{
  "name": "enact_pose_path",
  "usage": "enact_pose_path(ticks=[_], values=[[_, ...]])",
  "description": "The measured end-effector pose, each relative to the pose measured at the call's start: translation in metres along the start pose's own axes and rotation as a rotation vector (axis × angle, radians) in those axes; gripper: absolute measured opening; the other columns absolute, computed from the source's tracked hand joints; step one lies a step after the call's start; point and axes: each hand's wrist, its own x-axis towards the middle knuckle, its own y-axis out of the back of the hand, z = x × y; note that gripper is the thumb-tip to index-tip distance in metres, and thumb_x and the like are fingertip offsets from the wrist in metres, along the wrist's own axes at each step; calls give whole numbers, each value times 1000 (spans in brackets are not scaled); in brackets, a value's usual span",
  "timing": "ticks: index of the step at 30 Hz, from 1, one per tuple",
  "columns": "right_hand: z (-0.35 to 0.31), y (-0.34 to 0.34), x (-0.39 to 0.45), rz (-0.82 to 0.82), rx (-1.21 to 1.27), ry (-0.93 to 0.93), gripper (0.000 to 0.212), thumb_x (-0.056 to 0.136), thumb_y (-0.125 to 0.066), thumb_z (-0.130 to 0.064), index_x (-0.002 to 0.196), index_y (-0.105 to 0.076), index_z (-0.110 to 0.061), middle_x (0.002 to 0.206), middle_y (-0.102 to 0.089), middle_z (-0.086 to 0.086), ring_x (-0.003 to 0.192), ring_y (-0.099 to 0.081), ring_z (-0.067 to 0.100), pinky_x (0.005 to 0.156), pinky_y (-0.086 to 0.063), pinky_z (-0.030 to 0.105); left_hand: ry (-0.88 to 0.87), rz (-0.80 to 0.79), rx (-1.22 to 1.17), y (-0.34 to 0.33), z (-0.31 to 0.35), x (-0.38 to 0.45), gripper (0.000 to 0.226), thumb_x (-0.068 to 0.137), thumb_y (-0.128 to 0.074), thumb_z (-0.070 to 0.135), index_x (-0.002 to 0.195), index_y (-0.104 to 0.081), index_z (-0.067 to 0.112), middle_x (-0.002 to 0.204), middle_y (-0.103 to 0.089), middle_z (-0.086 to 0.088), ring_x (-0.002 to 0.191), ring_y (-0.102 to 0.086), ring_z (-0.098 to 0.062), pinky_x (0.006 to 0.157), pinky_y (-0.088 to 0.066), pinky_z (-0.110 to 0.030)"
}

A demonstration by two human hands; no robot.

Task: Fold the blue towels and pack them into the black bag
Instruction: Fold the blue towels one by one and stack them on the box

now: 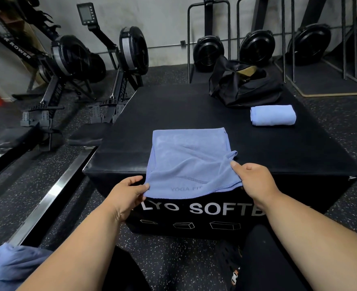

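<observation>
Where the view begins, at the bottom left corner, a heap of blue cloth [9, 267] lies low beside the person's left forearm; what it rests on cannot be told. Dark-clad legs show at the bottom edge on the speckled floor [173, 263].

Just beyond, both bare arms reach forward to the near edge of the box [131, 114], a black padded block with white lettering and small box outlines on its front face. The left hand [126, 195] pinches the near left corner of the towel [186, 160] between thumb and curled fingers, holding it slightly off the box edge. The right hand [255, 181] grips the towel's near right side, thumb on top and fingers tucked under a bunched fold. The towel lies partly folded on the box top, its far part flat and its near edge drooping over the front face, covering some of the lettering; faint print shows near that hem.

Further back, on the right of the box top and well apart from the hands, a folded towel [273, 115] sits as a neat oblong. Just behind it, at the far right corner of the box, stands the bag [244, 87], black, slumped and open at the top, with a tan lining visible inside.

Beyond the box, on the left, two rowers [72, 59] stand on the floor, one with a monitor raised on an arm. Along the grey back wall to the right, more black fan wheels rest in upright metal frames.
</observation>
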Motion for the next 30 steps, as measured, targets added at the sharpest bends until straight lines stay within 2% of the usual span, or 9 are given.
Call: enact_pose_path(ticks=[3, 7, 9, 11, 14, 17, 20, 24, 30], values=[[1, 1, 3, -8, 4, -8, 68, 92, -72, -50, 77, -42, 9, 73, -38, 7, 68, -33, 23, 65, -30, 37, -96, 79, 151, 0, 6, -3, 42, 93, -78, 7, 130, -60, 11, 94, -76, -9, 70, -67, -15, 65, -55, -28], [0, 0, 4, -3, 7, 0, 67, 92, -73, -49, 78, -44, 10, 71, -42, 7, 68, -37, 22, 65, -33, 37, -239, 109, 332, -5, 9, -8, 36, 96, -74, 19, 126, -53, 21, 71, -75, 1, 61, -68, -12, 75, -57, -41], [0, 0, 4, 0, 14, 3, 65, 93, -73, -46, 75, -42, 9, 71, -38, 7, 67, -35, 23, 64, -31, 37, -284, 100, 328, -10, 10, -13, 28, 99, -70, 20, 121, -53, 23, 73, -76, 1, 64, -70, -13, 79, -58, -45], [-2, 0, 2, 5, 13, 13, 63, 94, -73, -45, 73, -42, 6, 70, -37, 6, 66, -34, 22, 64, -31, 36, -329, 130, 263, -14, 13, -20, 19, 101, -67, 19, 117, -56, 21, 72, -73, -1, 64, -68, -16, 68, -58, -37], [-9, 2, -4, 0, 14, 64, 51, 94, -73, -40, 66, -43, -10, 64, -37, 0, 62, -34, 15, 61, -31, 31, -392, 109, 180, -18, 23, -29, 25, 95, -72, 31, 115, -59, 26, 73, -65, -4, 68, -61, -20, 68, -51, -37], [-20, -5, -14, -43, 15, 159, 42, 91, -79, -31, 67, -50, -11, 62, -46, -5, 59, -40, 11, 61, -37, 30, -395, 43, 101, -31, 34, -39, 22, 98, -72, 26, 115, -58, 23, 69, -66, 4, 65, -61, -10, 69, -51, -33], [-36, -28, -30, -125, 12, 262, 21, 88, -82, -19, 89, -61, -20, 61, -53, -7, 58, -48, 6, 63, -44, 21, -337, -67, -10, -57, 43, -51, 20, 100, -69, 18, 117, -59, 18, 70, -70, 4, 64, -63, -8, 69, -56, -28], [-49, -52, -55, -318, -33, 409, 36, 94, -77, -17, 116, -61, -41, 63, -53, -7, 62, -50, 4, 67, -44, 14, -290, -142, -40, -81, 44, -58, 30, 99, -71, 18, 126, -58, 13, 81, -70, -6, 72, -61, -17, 79, -58, -36], [-51, -59, -53, -359, 27, 345, 8, 96, -76, -21, 95, -77, -29, 65, -57, -16, 63, -48, 1, 65, -43, 16, -260, -196, -33, -87, 42, -67, 33, 99, -72, 18, 128, -57, 15, 74, -69, -2, 76, -64, -18, 83, -58, -35]])
